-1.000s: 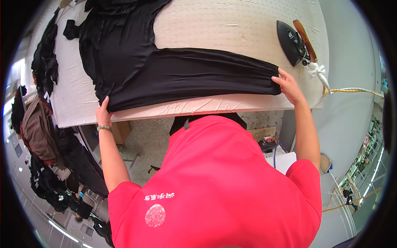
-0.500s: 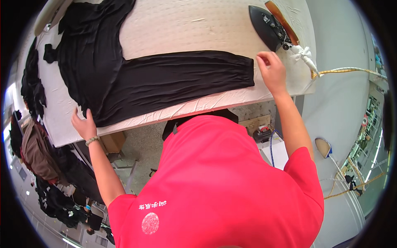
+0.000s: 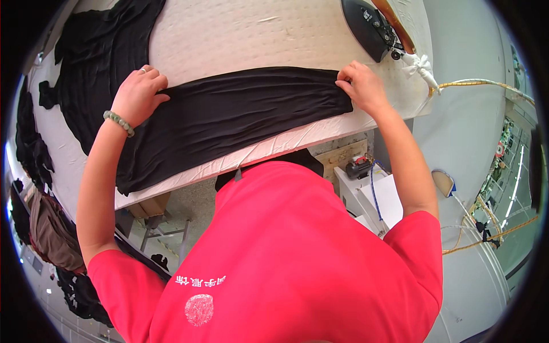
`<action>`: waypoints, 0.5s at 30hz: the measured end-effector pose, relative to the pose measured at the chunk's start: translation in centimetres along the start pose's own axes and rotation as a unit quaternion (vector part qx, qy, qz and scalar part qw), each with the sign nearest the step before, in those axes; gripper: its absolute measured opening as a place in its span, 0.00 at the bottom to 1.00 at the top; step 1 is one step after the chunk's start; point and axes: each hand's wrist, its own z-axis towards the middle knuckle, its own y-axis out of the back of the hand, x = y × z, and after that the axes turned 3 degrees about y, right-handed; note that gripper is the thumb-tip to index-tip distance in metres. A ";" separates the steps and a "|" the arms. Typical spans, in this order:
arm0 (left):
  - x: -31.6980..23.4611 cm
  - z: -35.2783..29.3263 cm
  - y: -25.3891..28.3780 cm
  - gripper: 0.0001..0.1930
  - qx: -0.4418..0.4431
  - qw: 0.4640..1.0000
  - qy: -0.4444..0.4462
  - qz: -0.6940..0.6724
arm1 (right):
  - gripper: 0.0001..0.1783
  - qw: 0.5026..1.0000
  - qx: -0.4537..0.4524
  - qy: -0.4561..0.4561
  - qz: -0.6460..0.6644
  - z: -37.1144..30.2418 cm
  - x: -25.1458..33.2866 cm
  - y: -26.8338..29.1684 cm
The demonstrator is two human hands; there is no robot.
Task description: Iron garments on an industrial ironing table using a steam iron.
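A black garment [image 3: 108,63] lies on the pale padded table, one long sleeve [image 3: 246,103] stretched out to the right. The sleeve has lengthwise creases and a gathered end. My left hand [image 3: 139,94], fingers curled in, grips the cloth at the sleeve's upper edge near the body of the garment. At the other end, my right hand [image 3: 363,86] pinches the upper corner of the cuff between thumb and fingers. Just beyond the right hand rests a dark iron [image 3: 366,31] with a brown handle [image 3: 396,26].
A white cloth is knotted round the iron's cord [image 3: 420,67], which runs off right. The padded table [image 3: 229,40] ends in a near edge before my body. Dark clothes [image 3: 54,234] hang at the left. A small motor [image 3: 358,168] and a white casing sit below the table.
My left hand has moved up and right from the near edge onto the sleeve's top. My right hand has come left and taken hold of the cuff. The garment appears shifted slightly left.
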 end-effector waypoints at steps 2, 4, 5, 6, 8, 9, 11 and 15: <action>0.2 0.2 0.5 0.10 0.066 0.997 0.036 -0.011 | 0.06 0.996 0.054 -0.042 0.053 0.7 -0.5 0.4; 0.3 0.4 0.9 0.10 0.100 0.993 0.055 -0.016 | 0.07 0.996 0.041 -0.046 0.064 1.2 -0.8 1.1; 0.3 0.7 1.3 0.09 0.114 0.989 0.083 -0.044 | 0.07 0.996 0.029 -0.049 0.072 1.5 -0.9 1.5; 0.4 0.9 1.7 0.08 0.129 0.983 0.112 -0.073 | 0.07 0.995 0.017 -0.051 0.080 1.8 -1.0 1.6; 0.9 1.0 1.8 0.07 0.143 0.974 0.141 -0.102 | 0.07 0.995 0.012 -0.071 0.073 2.6 -1.0 1.4; 1.4 0.8 1.6 0.07 0.136 0.972 0.145 -0.127 | 0.07 0.994 0.007 -0.091 0.065 3.0 -0.9 1.3; 2.1 0.6 1.1 0.06 0.122 0.964 0.155 -0.177 | 0.07 0.992 0.002 -0.109 0.058 3.5 -0.6 1.4; 2.3 0.7 0.8 0.07 0.134 0.963 0.149 -0.180 | 0.07 0.989 0.025 -0.146 -0.007 4.4 0.5 1.2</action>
